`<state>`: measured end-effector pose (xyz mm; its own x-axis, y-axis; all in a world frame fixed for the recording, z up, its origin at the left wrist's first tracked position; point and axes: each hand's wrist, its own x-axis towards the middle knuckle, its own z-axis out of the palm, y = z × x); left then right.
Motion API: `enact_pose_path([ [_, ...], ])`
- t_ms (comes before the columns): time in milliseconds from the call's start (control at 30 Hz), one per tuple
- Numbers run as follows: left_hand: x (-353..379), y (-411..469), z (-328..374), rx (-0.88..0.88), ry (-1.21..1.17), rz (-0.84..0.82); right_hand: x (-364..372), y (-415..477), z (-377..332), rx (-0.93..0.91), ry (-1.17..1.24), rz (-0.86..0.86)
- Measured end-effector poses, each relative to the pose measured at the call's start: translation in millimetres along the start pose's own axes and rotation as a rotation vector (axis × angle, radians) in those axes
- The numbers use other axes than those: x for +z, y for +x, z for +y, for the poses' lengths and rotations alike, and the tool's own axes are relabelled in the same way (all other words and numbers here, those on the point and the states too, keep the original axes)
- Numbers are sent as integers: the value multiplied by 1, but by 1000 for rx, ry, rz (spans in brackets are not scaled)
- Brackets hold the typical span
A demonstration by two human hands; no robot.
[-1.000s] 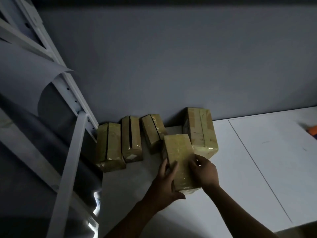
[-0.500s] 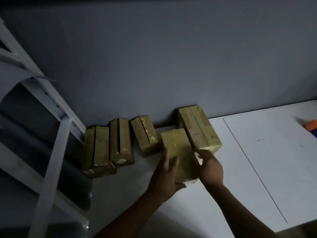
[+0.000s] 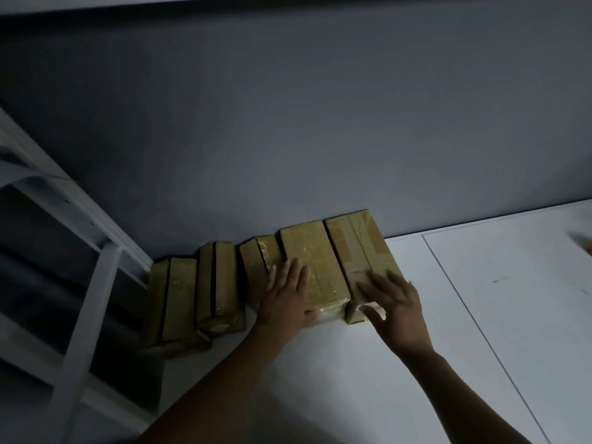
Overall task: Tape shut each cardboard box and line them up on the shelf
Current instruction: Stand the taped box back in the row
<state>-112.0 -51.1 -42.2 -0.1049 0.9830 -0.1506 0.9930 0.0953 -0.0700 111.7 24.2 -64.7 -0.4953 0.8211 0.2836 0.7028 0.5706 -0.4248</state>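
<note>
Cardboard boxes (image 3: 253, 264), five in all, wrapped in glossy yellowish tape, side by side on white shelf (image 3: 352, 373), back ends at foot of grey wall (image 3: 288, 139). From left: far-left box (image 3: 181, 299), second box (image 3: 226, 277), third box (image 3: 256, 261), fourth box (image 3: 309, 251), rightmost box (image 3: 358, 245). Fourth and rightmost touching along long sides; third tight against fourth. Front ends uneven, far-left reaching nearest shelf's front.

Left hand (image 3: 286, 296) flat on top of fourth box, near its front left edge, fingers straight and close together, gripping nothing. Right hand (image 3: 395, 304) laid on front end of rightmost box, fingers spread and extended over top, thumb down at front face, no curl round it.

White metal frame (image 3: 86, 302) just left of far-left box. Light dim.
</note>
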Motion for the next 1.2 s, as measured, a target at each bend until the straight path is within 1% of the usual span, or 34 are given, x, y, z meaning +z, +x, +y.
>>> enact_pose_path([
  [67,0,4,-3,4,40,-13,2,4,0,17,15,32],
  [133,3,3,-3,15,34,-6,2,4,-1,4,-10,19],
  [233,12,0,-4,1,-6,79,3,-1,-8,12,-61,-19],
  [367,10,-8,-15,22,-96,65,-4,2,-27,61,-144,-47],
  [433,12,-14,-24,-65,-251,111,-5,10,-38,14,-129,-71],
  [533,15,-19,-34,-256,-455,180,1,27,-56,-113,-104,-163],
  [567,18,-20,-39,-292,-478,174,5,33,-61,-155,-117,-196],
  [633,21,-21,-47,-345,-494,91,9,42,-72,-222,-143,-264],
  [733,22,-19,-50,-360,-529,6,15,47,-82,-298,-167,-320],
  [833,13,-14,-40,-447,-598,-4,18,47,-86,-313,-192,-358],
  [900,18,-10,-38,-505,-707,39,19,46,-87,-289,-196,-411],
  [967,27,-8,-39,-513,-872,86,19,48,-84,-264,-190,-448],
  [1033,33,-11,-39,-500,-963,111,23,49,-76,-278,-167,-461],
  [1133,39,-27,-30,-422,-959,149,28,49,-70,-284,-99,-483],
  [1200,43,-42,-21,-367,-957,155,29,49,-74,-289,-48,-427],
])
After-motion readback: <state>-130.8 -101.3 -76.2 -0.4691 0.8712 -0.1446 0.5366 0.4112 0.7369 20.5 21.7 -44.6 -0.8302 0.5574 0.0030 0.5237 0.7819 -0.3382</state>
